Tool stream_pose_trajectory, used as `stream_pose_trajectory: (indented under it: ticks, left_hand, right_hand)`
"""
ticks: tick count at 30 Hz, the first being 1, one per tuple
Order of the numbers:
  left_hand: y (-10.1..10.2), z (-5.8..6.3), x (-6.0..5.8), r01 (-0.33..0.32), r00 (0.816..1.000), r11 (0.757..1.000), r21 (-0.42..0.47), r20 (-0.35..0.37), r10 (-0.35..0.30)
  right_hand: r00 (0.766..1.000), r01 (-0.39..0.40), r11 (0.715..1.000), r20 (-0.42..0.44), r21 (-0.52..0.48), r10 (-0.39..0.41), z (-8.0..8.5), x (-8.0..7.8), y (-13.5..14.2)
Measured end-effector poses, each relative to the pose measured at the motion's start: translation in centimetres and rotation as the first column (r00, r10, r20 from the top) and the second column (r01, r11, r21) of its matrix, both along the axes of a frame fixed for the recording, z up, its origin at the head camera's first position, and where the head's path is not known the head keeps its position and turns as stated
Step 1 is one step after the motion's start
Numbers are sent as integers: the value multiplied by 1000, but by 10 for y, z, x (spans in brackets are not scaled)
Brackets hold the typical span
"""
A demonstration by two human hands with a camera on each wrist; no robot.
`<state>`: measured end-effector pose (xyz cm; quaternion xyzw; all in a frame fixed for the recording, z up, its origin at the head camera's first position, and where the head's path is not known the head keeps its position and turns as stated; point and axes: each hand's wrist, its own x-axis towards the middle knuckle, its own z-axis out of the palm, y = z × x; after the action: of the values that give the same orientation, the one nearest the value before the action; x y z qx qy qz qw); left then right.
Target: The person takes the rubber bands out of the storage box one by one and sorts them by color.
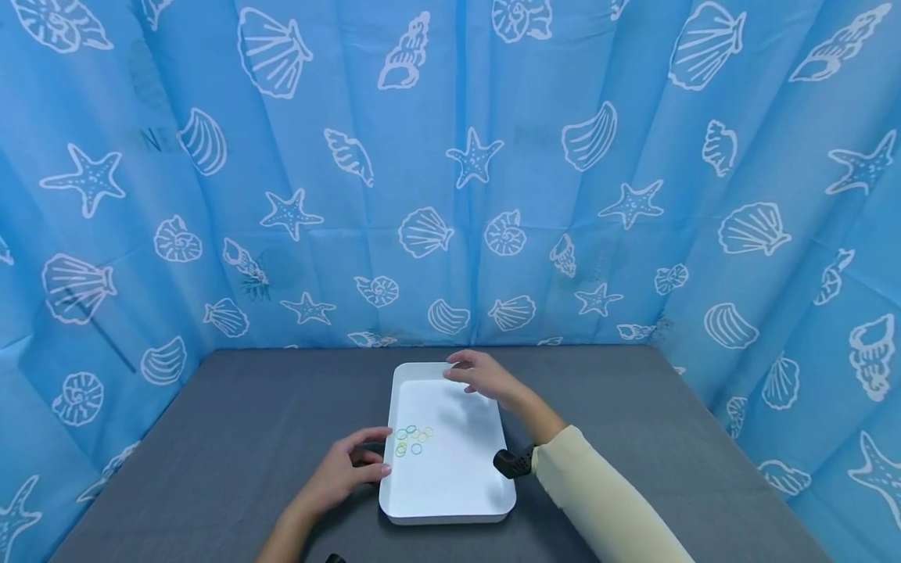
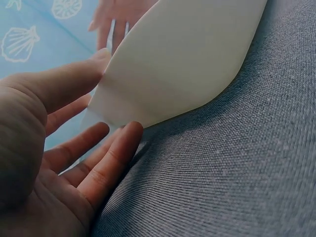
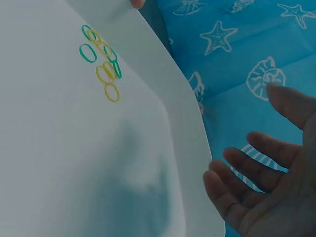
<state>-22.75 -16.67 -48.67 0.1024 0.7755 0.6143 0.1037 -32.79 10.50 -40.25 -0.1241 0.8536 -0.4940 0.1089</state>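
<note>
A white rectangular tray (image 1: 450, 489) lies lengthwise before me. Several thin green and yellow rings (image 3: 109, 74), which look like rubber bands, lie scattered on its floor, near the left wall in the head view. My left hand (image 1: 341, 473) is at the tray's left side, thumb and fingers spread apart. In the left wrist view the thumb (image 2: 74, 81) touches the rim and the fingertips (image 2: 131, 131) rest near the outer wall. Over the far right corner hovers my right hand (image 1: 486, 377), fingers loosely bent with nothing between them; its shadow falls on the tray floor.
The tray stands on a table covered in grey cloth (image 1: 296, 399). A blue curtain (image 1: 450, 195) with white shells and starfish hangs behind and at both sides. A black wrist device (image 1: 514, 463) is on the right forearm, close to the tray's right rim.
</note>
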Motion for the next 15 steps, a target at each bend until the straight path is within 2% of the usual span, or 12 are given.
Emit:
stream_pose_trajectory:
  ticks: [4, 8, 15]
  left_hand:
    - [0, 0, 1, -7, 1000, 1000, -20, -5, 7]
    - [0, 0, 0, -1, 1000, 1000, -13, -16, 1]
    - [0, -3, 0, 0, 1000, 1000, -7, -27, 0]
  right_hand:
    - [997, -76, 997, 33, 16, 76, -5, -2, -7]
    - [991, -116, 993, 63, 23, 115, -13, -3, -14]
    - [987, -157, 987, 27, 30, 157, -26, -4, -26]
